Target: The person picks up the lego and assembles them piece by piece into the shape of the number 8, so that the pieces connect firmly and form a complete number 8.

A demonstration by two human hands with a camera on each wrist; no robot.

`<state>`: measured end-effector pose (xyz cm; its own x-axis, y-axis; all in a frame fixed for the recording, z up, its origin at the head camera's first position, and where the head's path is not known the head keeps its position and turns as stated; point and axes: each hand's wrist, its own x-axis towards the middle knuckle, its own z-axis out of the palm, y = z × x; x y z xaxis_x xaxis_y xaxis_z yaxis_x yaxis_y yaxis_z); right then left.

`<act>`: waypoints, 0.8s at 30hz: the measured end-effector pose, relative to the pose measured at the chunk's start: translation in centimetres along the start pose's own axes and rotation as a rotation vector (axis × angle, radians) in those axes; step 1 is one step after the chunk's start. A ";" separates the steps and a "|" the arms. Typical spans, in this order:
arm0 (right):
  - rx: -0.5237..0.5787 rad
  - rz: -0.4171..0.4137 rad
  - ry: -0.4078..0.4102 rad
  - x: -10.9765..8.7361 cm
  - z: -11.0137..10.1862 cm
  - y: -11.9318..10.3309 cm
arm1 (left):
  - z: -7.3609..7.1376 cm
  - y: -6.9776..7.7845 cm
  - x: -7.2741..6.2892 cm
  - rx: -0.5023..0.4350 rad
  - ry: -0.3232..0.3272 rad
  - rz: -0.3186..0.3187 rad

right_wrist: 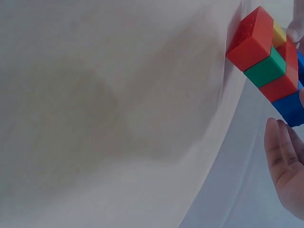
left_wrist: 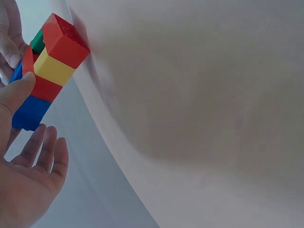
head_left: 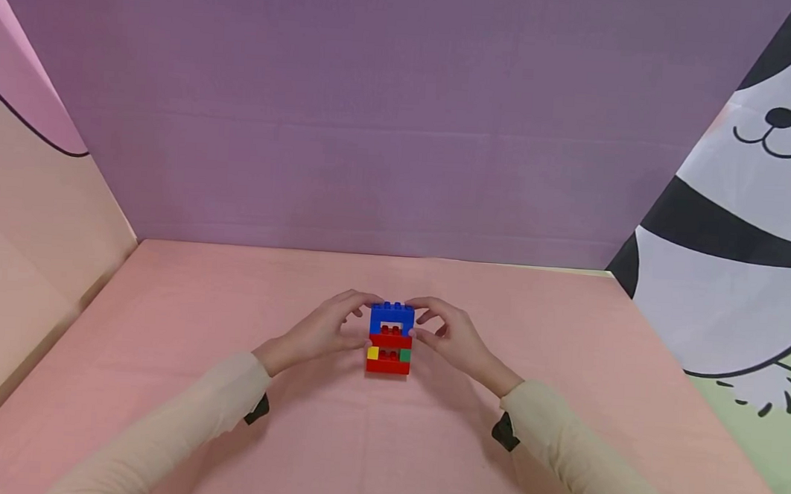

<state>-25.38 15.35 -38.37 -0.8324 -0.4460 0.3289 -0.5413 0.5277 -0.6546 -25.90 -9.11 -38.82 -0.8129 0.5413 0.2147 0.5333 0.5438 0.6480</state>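
A toy brick tower stands upright on the pink table in front of me. Its bottom is a red brick [head_left: 388,367], with a yellow brick [head_left: 373,353] on the left and a green brick [head_left: 405,355] on the right above it. Over these lies another red brick [head_left: 390,341], topped by a blue arch-shaped part [head_left: 392,312] with studs. My left hand [head_left: 317,331] grips the tower's left side, thumb low near the upper red brick and index finger at the blue top. From the right, my right hand [head_left: 456,342] holds it likewise. The other fingers [left_wrist: 46,147] stay off the bricks.
The pink tabletop [head_left: 372,440] spreads around the tower. A purple backdrop [head_left: 388,127] rises behind the table. A panda-printed panel [head_left: 721,309] borders it at the right and a peach panel [head_left: 35,206] at the left.
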 end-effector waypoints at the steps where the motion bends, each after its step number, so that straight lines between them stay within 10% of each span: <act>1: -0.002 0.003 -0.001 0.0 0.0 0.0 | 0.0 0.0 0.1 -0.005 -0.003 -0.001; 24: -0.013 0.052 -0.103 0.4 0.2 1.3 | -0.5 -0.8 1.3 -0.030 -0.047 -0.037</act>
<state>-26.39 15.71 -39.20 -0.8430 -0.4895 0.2228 -0.5001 0.5610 -0.6597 -27.48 -9.14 -38.69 -0.8199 0.5509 0.1557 0.4949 0.5454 0.6765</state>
